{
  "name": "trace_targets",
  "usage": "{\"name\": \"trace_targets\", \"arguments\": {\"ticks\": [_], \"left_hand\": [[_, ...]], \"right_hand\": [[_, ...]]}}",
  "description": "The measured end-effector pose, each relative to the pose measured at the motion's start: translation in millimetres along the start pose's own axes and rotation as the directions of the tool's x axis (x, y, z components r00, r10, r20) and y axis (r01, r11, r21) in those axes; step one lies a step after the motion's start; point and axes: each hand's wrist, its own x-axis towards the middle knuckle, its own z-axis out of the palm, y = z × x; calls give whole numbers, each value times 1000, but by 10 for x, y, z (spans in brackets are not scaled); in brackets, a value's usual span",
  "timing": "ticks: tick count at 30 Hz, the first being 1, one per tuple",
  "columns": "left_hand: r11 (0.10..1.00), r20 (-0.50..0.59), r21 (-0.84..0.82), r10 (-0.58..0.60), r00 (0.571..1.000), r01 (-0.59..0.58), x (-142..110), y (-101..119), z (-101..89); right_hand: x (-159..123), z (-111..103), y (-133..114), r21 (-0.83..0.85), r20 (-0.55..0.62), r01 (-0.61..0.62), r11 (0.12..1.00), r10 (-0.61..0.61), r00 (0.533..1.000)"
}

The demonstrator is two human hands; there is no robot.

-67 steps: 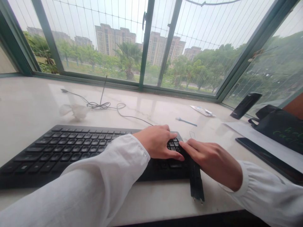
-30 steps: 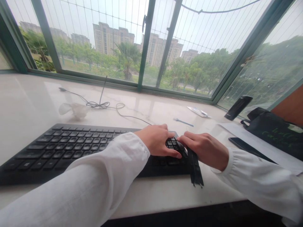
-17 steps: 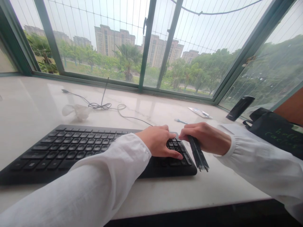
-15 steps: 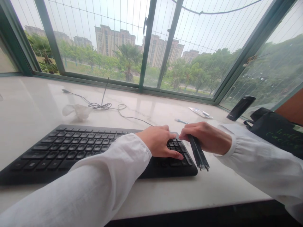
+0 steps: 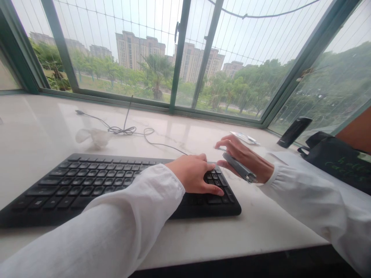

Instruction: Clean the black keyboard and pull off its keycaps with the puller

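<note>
My left hand rests on the right part of a black computer keyboard, with its fingers spread over the keys and nothing held. My right hand is raised just beyond the keyboard's right end, away from the keys. It is closed around a slim dark bar-shaped object, which lies tilted across the fingers. A metal tip shows at the object's lower end, and its sheen makes the surface look grey. White sleeves cover both forearms.
The keyboard sits on a pale marble sill below green-framed windows. A tangled black cable and a white crumpled item lie beyond it. At the right are a packet, an upright black object and a black bag.
My right hand has lifted off the keyboard and moved back and up, and the dark object has turned from nearly upright to a slant. My left hand has stayed on the keys.
</note>
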Motion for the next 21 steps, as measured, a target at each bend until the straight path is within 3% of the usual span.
{"name": "trace_targets", "arguments": {"ticks": [4,12,16,21], "left_hand": [[1000,1,10,-15,1000,15,-3,9,-2],[1000,-3,13,-9,1000,9,3,-3,17],[999,10,-3,-39,999,39,14,-1,18],[999,10,-17,-42,999,42,16,8,19]], "right_hand": [[-1,70,-13,7,-102,-70,997,71,992],[-34,89,-66,200,-160,-151,968,184,970],[-79,137,-89,230,-183,-224,947,268,946],[-89,209,-82,330,-133,-219,918,276,952]]}}
